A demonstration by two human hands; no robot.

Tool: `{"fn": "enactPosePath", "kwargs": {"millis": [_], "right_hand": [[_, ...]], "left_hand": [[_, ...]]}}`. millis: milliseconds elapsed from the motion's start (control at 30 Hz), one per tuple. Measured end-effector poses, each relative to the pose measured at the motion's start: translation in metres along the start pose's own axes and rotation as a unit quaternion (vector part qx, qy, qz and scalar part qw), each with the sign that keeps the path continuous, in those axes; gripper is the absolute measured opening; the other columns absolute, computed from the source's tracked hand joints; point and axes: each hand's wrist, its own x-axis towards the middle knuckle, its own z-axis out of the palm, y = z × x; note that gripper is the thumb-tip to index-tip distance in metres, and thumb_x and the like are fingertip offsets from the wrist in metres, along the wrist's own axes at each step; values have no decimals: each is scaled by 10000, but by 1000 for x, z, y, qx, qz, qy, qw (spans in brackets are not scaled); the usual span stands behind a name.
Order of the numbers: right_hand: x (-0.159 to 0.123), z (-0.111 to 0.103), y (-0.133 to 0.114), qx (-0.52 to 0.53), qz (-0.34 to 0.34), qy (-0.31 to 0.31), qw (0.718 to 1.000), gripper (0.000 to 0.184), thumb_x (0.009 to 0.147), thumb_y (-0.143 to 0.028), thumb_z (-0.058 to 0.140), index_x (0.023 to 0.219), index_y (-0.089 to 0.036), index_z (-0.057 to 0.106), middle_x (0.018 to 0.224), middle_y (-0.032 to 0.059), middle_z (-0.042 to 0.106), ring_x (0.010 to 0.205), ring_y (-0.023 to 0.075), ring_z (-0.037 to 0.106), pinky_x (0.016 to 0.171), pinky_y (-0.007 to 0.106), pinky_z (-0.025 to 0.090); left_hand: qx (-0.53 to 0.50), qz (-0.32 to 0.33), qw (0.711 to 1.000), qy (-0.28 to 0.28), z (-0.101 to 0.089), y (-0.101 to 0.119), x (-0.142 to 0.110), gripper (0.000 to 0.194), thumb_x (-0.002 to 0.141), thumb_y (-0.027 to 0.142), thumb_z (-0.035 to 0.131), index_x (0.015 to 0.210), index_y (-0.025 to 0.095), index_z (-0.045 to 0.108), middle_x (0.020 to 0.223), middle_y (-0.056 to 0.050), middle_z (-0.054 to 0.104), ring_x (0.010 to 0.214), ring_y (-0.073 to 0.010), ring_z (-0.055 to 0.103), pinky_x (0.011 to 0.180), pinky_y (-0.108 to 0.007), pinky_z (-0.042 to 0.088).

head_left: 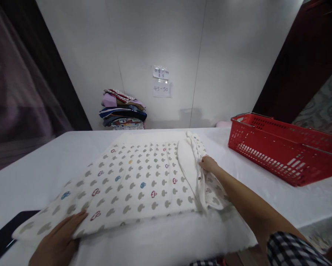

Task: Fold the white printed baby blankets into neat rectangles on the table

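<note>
Right hand pinches a bunched edge of the mushroom-print cloth — left hand, fingers together, lies against its near-left edge.

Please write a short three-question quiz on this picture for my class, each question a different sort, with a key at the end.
1. Multiple choice: What sits on the table to the right of the printed cloth?
A) A blue bucket
B) A red basket
C) A glass jar

2. True or false: The right hand is holding a bunched part of the cloth.

3. Fill in the missing number: The lower paper on the wall reads "45-__".

Key: 1. B; 2. True; 3. 50
</note>
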Motion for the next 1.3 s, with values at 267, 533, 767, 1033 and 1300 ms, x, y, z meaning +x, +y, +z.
{"fn": "enactPosePath", "kwargs": {"millis": [267, 533, 767, 1033, 1300], "right_hand": [[4, -23, -11, 100, -82, 83, 988, 380, 860, -344, 329, 946, -98, 606, 727, 62, 629, 611, 145, 541, 541, 232, 396], [-16, 29, -86, 13, -196, -23, 980, 154, 812, -241, 470, 829, -173, 607, 810, 27, 650, 758, 155, 573, 678, 230, 400], [-34, 45, -94, -125, -154, -70, 977, 248, 829, -244, 491, 1034, -122, 561, 1054, 172, 616, 969, 283, 574, 792, 344, 402], [-22, 45, -94, -61, -129, -107, 984, 255, 630, -55, 607, 873, -121, 648, 959, 148, 664, 922, 281, 614, 773, 328, 447], [-7, -81, 31, 168, -110, -23, 979, 291, 828, -146, 488, 1100, -96, 581, 942, 97, 674, 767, 169, 648, 674, 279, 511]], "left_hand": [[-7, 2, 1000, -16, 0, 3, -5, 654, 566, 169, 401, 1180, 242, 613, 1257, 33, 581, 1220, -236, 473, 1072, -345, 326], [22, 17, 999, -25, -19, 23, -4, 637, 563, 150, 402, 1152, 180, 642, 1217, -2, 611, 1198, -245, 498, 1055, -348, 367], [23, -3, 999, -45, -31, 34, -5, 645, 569, 112, 434, 1178, 217, 619, 1239, 30, 595, 1216, -236, 482, 1056, -326, 360], [8, -7, 999, -38, -29, 34, -5, 648, 564, 153, 400, 1167, 197, 633, 1238, 20, 596, 1206, -222, 490, 1070, -320, 341], [9, -11, 1000, 1, -9, 14, -5, 615, 556, 192, 398, 1112, 245, 655, 1206, 47, 616, 1196, -201, 498, 1053, -290, 352]]}}
